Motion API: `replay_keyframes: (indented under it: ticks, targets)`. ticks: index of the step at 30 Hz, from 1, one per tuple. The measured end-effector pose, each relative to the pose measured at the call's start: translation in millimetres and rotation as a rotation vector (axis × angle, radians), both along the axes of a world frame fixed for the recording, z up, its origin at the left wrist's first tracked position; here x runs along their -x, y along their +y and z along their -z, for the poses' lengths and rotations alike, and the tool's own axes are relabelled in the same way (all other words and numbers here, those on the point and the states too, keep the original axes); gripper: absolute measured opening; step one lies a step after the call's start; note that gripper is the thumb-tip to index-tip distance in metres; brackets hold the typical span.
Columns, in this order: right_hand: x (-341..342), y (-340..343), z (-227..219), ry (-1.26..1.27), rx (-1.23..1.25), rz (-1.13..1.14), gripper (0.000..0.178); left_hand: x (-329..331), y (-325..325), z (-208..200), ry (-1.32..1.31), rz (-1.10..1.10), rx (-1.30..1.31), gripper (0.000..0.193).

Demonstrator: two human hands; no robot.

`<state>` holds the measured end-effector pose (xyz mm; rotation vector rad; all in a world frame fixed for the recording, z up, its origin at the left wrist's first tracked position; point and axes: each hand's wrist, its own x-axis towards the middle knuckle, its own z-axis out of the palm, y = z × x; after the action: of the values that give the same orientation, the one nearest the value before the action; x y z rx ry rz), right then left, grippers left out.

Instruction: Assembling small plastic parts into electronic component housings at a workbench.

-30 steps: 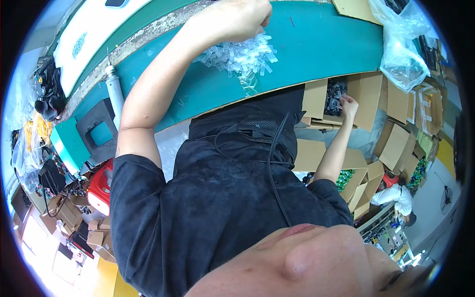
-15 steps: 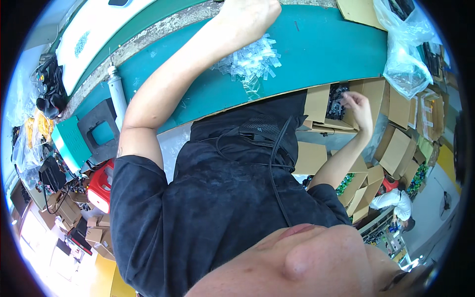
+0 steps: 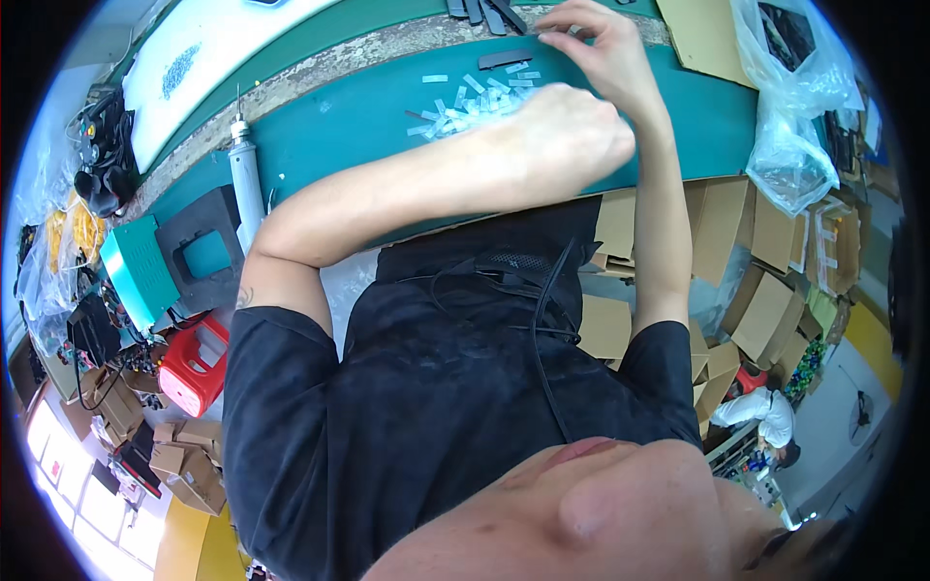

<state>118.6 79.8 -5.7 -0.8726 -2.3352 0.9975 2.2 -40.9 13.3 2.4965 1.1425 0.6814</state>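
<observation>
My left hand [image 3: 579, 140] is curled into a fist above the near part of the green bench top [image 3: 339, 107]. Its fingers are turned away, so whatever they hold is hidden. Just beyond it, partly covered by hand and forearm, lies a loose pile of small clear plastic strips [image 3: 470, 108]. My right hand [image 3: 605, 53] reaches to the bench's far side with thumb and fingers apart. Its fingertips are close to several black flat strips [image 3: 494, 15]. One more black strip [image 3: 506, 60] lies between that hand and the pile.
A grey pen-shaped tool [image 3: 246, 174] with a thin tip stands in a black holder [image 3: 194, 237] beside a green box-shaped unit [image 3: 139, 271] at left. Open cartons [image 3: 722, 228] and a clear plastic bag [image 3: 790, 126] are at right. A co-worker [image 3: 765, 416] is in the background.
My left hand has come down and right from the bench's far side. My right hand has risen from an open carton to the bench. Black strips now show at the far side.
</observation>
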Motion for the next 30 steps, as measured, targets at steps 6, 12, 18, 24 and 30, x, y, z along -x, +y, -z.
replay_keyframes:
  ticks: [6,12,18,24,30]
  targets:
    - [16,-11,6,-0.074,-0.316,-0.216,0.013,3,-7,-7,-0.083,0.090,0.079,0.009]
    - [22,-13,7,-0.168,-0.432,-0.269,0.015,1,-7,-5,-0.093,0.096,0.080,0.012]
    - [14,-14,21,-0.206,-0.324,-0.243,0.020,0,-6,-8,-0.083,0.150,0.143,0.013]
    - [-27,-9,45,0.359,0.484,0.125,0.028,5,7,-18,-0.181,0.077,0.183,0.011]
    - [-71,-23,46,0.901,0.638,0.139,0.023,41,40,-32,-0.490,-0.184,-0.105,0.008]
